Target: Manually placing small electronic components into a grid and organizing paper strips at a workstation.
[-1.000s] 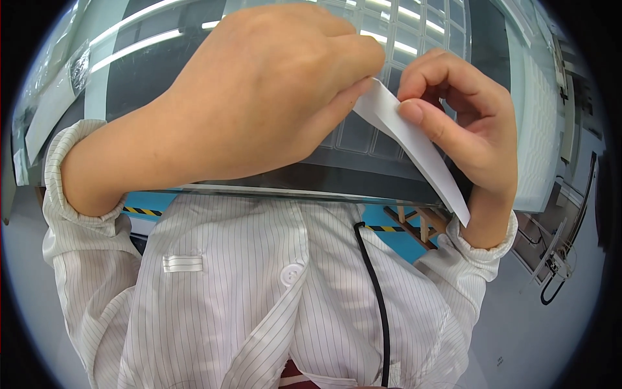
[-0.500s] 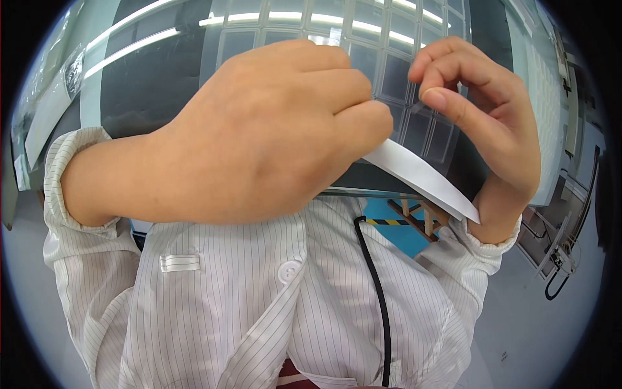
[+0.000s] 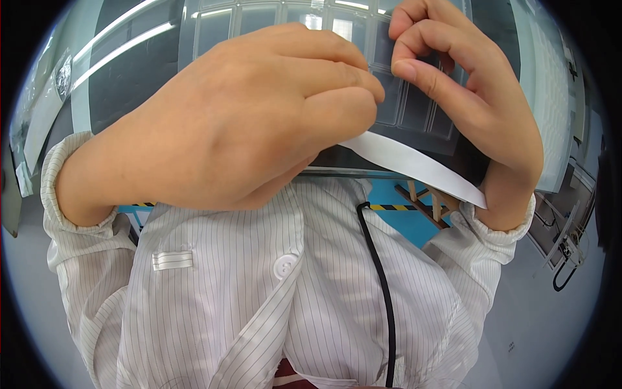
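My left hand is closed, its back toward me, hiding the fingertips. A long, narrow white strip, smooth like paper or tape backing, comes out from under its fingers. The strip runs down to the right, and its far end reaches my right wrist. Farther right, my right hand is raised with thumb and index finger pinched together; what lies between them, if anything, is too small to make out. Beneath both hands is a clear plastic tray divided into rectangular compartments, partly covered by my left hand.
The tray lies on a dark work surface with light edges. Clear plastic wrapping is at the far left. White sheet material lines the right side. Below the front edge show a wooden frame and a hanging black cord.
My right hand has shifted up and a little left, still pinched. My left hand has moved slightly up and left, and the strip's broad face shows more.
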A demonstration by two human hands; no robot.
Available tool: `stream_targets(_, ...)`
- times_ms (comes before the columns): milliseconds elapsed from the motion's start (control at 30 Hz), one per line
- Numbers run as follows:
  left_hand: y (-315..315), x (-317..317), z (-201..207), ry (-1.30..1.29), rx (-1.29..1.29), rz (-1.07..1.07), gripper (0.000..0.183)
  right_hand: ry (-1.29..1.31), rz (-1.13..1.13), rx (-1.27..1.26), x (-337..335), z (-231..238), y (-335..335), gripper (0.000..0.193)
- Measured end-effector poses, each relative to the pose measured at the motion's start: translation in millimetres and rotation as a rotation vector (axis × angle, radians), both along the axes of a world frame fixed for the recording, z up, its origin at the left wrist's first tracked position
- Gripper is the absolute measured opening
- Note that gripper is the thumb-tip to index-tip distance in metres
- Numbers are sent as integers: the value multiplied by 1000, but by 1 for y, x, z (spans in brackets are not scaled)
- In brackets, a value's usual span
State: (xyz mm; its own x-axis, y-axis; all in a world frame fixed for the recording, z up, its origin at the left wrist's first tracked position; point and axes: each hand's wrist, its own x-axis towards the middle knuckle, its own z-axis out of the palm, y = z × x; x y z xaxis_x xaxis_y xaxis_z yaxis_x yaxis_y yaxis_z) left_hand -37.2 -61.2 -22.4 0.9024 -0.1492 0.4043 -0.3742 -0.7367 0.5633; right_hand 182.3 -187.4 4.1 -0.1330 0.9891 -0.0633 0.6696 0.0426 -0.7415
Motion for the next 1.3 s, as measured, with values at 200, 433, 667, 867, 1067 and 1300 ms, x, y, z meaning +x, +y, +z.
stream_targets(200, -1, 3, -3, 26, -7, 7, 16, -7, -5, -19, 4, -3, 1, 8)
stream_targets(433, -5, 6, 0, 35, -8, 19, 17, -20, -1, -38, 5, -1, 2, 8)
stream_targets(667, -3, 6, 0, 30, 24, 20, 23, -36, -1, -55, 5, -1, 3, 9)
stream_targets(867, -4, 6, 1, 45, 25, 20, 23, -49, 0, -65, 5, 2, 4, 9)
stream_targets(1067, -3, 4, -1, 36, 27, 26, 22, -18, -58, -126, -4, 16, 7, 8)
stream_targets(1300, -4, 3, -2, 22, 10, 31, 18, 10, -147, -230, -11, 27, 7, 7)
